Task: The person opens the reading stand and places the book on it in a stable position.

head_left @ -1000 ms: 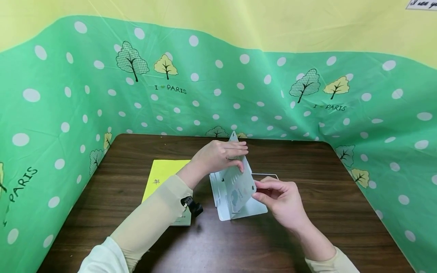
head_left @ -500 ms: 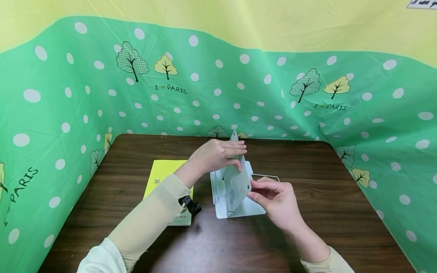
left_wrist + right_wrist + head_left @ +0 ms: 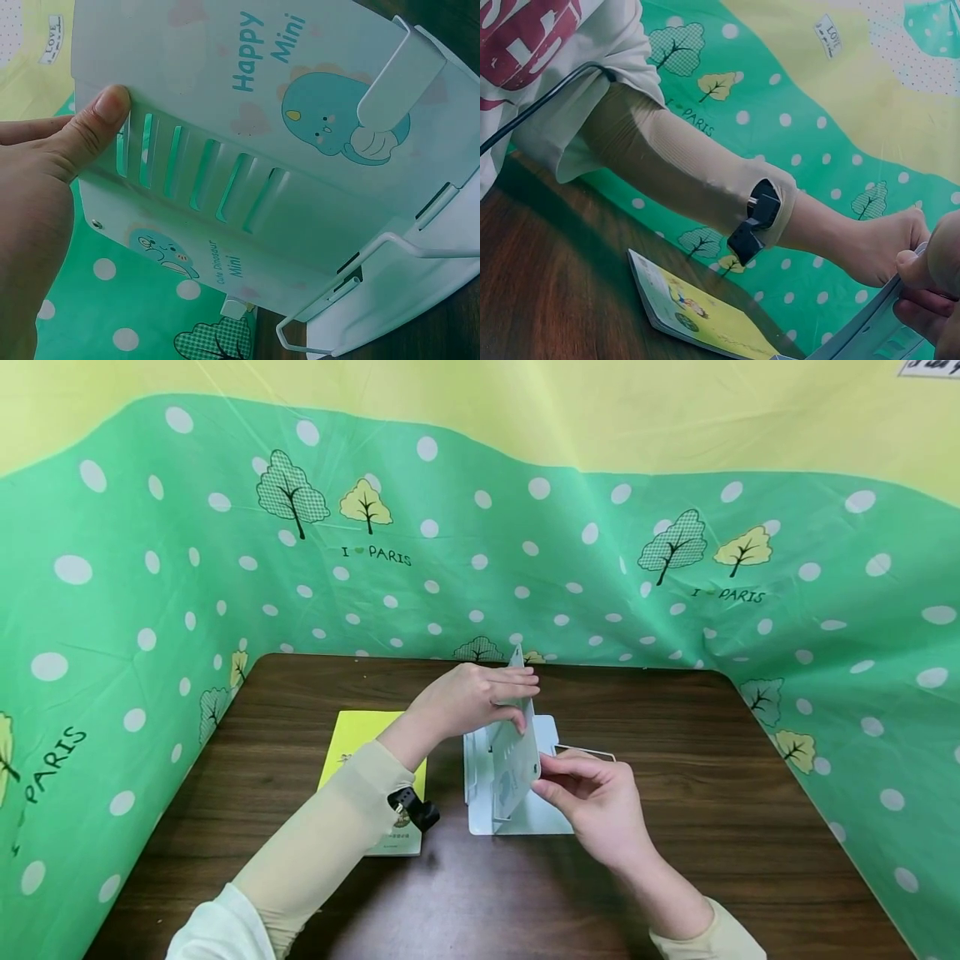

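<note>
A pale blue bookstand (image 3: 513,768) stands near the table's middle, its printed panel raised steeply above a flat base (image 3: 536,817). My left hand (image 3: 468,700) holds the panel near its upper edge; in the left wrist view the thumb (image 3: 112,105) lies on the front face beside a row of slots. With thumb and fingertips, my right hand (image 3: 600,802) pinches the panel's right corner. "Happy Mini" and a blue dinosaur (image 3: 322,112) are printed on the panel. A white clip (image 3: 405,79) folds over one edge, and a wire bar (image 3: 390,244) sticks out near the hinge.
A yellow book (image 3: 367,731) lies left of the stand, partly hidden under the left forearm. The dark wooden table (image 3: 712,760) is enclosed by a green and yellow patterned cloth (image 3: 525,568). A small black camera (image 3: 414,810) is strapped to the left wrist.
The panel has turned gradually more edge-on to the head view, its right corner swinging left. My right hand has moved left with it, while the left hand has shifted only slightly left.
</note>
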Available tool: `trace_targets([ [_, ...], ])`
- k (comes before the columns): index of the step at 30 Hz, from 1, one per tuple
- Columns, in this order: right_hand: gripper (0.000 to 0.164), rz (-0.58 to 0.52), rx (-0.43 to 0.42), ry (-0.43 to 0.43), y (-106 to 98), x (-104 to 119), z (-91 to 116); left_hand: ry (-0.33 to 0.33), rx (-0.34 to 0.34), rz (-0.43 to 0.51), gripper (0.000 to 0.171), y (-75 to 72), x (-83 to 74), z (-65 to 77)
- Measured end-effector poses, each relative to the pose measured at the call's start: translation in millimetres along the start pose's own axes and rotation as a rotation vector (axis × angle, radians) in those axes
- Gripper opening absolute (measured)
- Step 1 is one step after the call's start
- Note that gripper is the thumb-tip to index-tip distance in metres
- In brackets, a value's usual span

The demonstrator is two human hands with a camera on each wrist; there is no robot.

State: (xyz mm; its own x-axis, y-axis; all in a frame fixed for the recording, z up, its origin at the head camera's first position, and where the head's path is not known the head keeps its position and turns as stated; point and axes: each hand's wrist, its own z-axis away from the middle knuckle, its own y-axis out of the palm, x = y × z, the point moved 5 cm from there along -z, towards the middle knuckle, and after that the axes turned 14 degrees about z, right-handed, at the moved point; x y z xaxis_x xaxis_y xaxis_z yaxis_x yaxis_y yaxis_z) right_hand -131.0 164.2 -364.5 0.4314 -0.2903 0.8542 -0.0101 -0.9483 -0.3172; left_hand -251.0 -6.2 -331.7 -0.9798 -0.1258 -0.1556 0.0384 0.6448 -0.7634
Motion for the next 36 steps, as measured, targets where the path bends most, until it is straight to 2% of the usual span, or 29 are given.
trace_targets([
  [20, 0.035, -0.025, 0.035, -0.038, -2, 2, 1, -0.011, 0.001, 0.006, 0.057, 1.2, -1.6, 6.6],
  [24, 0.035, -0.022, 0.045, -0.053, -2, 2, 1, -0.043, 0.017, 0.034, 0.057, 0.9, -2.6, 8.6],
  [31, 0.035, -0.016, 0.076, -0.084, -3, 0, -2, -0.137, 0.024, 0.166, 0.059, -1.0, -7.1, 12.5],
  [36, 0.033, 0.017, 0.095, -0.102, -4, -3, -5, -0.182, 0.034, 0.210, 0.057, -1.7, -10.6, 14.9],
])
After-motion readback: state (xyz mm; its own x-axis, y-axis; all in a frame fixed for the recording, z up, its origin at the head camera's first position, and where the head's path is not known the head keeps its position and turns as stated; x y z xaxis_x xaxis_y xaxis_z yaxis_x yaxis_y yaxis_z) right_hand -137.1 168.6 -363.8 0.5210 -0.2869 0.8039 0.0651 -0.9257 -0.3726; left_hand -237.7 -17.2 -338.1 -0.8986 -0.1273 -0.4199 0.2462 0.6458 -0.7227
